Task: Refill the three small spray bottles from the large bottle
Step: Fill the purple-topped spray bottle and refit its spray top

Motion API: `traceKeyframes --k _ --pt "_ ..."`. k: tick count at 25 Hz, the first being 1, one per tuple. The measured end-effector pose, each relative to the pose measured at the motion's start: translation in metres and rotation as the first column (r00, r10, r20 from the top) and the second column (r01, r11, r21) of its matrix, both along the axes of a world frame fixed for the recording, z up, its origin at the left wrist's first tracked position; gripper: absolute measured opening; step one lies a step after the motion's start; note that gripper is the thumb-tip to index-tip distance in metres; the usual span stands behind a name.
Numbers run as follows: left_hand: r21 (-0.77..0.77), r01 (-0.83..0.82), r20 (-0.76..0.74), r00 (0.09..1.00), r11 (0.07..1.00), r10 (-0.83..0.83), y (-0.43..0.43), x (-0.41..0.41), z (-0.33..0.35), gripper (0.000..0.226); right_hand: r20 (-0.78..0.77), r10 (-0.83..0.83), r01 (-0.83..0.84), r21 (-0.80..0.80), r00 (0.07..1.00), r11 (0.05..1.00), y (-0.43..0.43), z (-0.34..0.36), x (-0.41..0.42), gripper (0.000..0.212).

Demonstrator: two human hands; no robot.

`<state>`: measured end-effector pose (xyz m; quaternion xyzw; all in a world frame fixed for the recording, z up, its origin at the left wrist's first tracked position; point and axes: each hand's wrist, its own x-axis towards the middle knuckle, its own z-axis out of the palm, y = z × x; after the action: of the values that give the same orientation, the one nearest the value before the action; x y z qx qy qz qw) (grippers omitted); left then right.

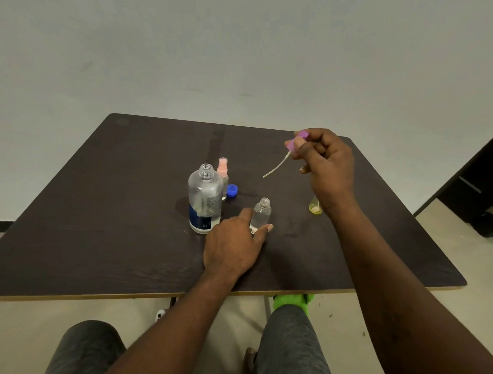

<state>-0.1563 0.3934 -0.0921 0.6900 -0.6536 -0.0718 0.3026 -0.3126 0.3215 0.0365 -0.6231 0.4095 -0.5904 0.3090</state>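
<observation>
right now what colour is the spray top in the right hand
Purple spray top, pinched by the right hand; head view.

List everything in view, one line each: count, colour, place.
table: one, dark brown, before the person
large bottle: one, clear with blue label, uncapped, mid table
cap: one, blue, on table right of large bottle
pink-topped spray bottle: one, clear, behind the large bottle
open small bottle: one, clear, near right of large bottle
spray top: one, purple with pale tube, above the table
yellowish bottle: one, partly hidden behind right wrist
green object: one, on floor under table's near edge
dark furniture: one, black, far right
legs: two, grey trousers, bottom of view
left hand: one, grips the open small bottle's base
right hand: one, pinches the spray top
</observation>
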Motion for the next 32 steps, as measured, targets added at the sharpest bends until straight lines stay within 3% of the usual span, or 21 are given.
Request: traceKeyframes --k 3,11,17,26,32 --pt "-0.001 -0.003 0.006 1.0 1.0 0.003 0.0 0.0 -0.002 0.051 -0.063 0.048 -0.049 -0.013 0.997 0.999 0.01 0.004 -0.003 0.02" --pt "-0.01 -0.002 -0.007 1.0 1.0 0.002 -0.001 0.0 -0.002 0.056 -0.442 0.016 -0.081 -0.129 0.897 0.988 0.017 -0.017 0.001 0.015" --pt "-0.02 -0.004 -0.004 1.0 1.0 0.004 -0.001 0.0 -0.002 0.048 -0.335 -0.016 -0.053 -0.195 0.942 0.979 0.021 -0.004 -0.002 0.015" --pt "-0.034 0.007 -0.012 1.0 0.999 -0.007 0.0 0.0 -0.001 0.05 -0.517 0.024 -0.108 -0.135 0.856 0.985 0.024 -0.016 0.002 0.017" --pt "-0.031 0.019 -0.012 1.0 0.999 -0.019 0.001 0.001 -0.001 0.053 -0.536 0.046 -0.105 -0.08 0.843 0.991 0.029 -0.039 0.004 0.019"
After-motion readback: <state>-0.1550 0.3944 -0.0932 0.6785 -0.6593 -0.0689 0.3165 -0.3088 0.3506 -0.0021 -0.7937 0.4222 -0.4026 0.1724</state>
